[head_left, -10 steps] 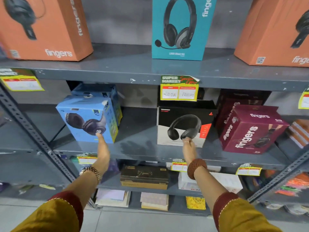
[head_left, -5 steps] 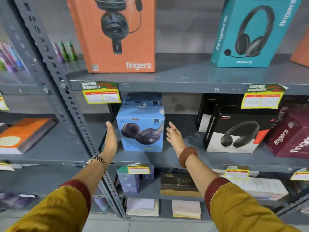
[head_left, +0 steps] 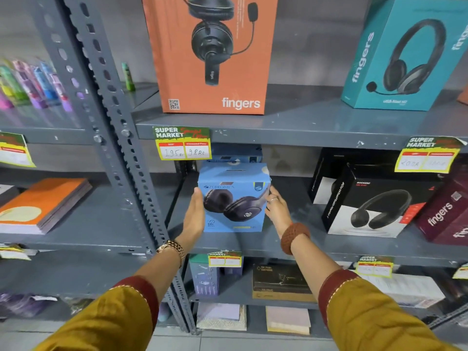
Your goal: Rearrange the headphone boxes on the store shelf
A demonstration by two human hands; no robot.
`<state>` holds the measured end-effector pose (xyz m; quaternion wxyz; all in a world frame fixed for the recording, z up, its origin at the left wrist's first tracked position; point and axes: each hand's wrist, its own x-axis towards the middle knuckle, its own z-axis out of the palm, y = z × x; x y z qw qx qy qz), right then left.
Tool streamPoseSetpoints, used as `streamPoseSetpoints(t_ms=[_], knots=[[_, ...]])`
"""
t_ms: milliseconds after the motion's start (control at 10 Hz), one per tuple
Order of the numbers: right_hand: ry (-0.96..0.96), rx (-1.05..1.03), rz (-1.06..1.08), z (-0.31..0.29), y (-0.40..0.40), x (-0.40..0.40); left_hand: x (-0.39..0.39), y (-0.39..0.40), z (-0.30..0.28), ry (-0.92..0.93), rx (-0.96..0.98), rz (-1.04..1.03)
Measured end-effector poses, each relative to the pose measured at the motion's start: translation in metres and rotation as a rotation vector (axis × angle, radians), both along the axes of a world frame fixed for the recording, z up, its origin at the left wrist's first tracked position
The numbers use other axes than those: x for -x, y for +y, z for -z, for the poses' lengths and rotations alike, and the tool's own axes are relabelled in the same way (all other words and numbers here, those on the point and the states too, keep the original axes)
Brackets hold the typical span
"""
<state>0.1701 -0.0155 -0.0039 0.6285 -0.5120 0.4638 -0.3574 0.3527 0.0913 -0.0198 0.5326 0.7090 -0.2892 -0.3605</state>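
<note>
A light blue headphone box stands upright on the middle shelf, front facing me. My left hand presses flat against its left side and my right hand against its right side, so both hands clasp it. A second blue box stands behind it, mostly hidden. To the right on the same shelf stand a black-and-white headphone box and a maroon box. On the shelf above stand an orange box and a teal box.
A grey perforated upright rises just left of my left hand. Price tags hang from the shelf edges. Orange-covered books lie on the left bay. Coloured bottles stand at upper left. Lower shelves hold flat boxes and notebooks.
My view has shifted left and closer. Both hands, apart from the blue box half a second ago, have closed in against its two sides. The right hand left the black box earlier.
</note>
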Motion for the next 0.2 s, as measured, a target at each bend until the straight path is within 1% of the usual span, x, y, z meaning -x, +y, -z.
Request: streamPoseSetpoints(t_ms=[100,200], knots=[[0.020,0.031,-0.009,-0.0020,0.0047,0.0011,0.0165,0.0119,-0.0177,-0.069,0.043,-0.034],[0.094,0.079,0.011,-0.0025,0.0099,0.0085,0.0254,0.0207,-0.0182,-0.181,0.119,-0.040]])
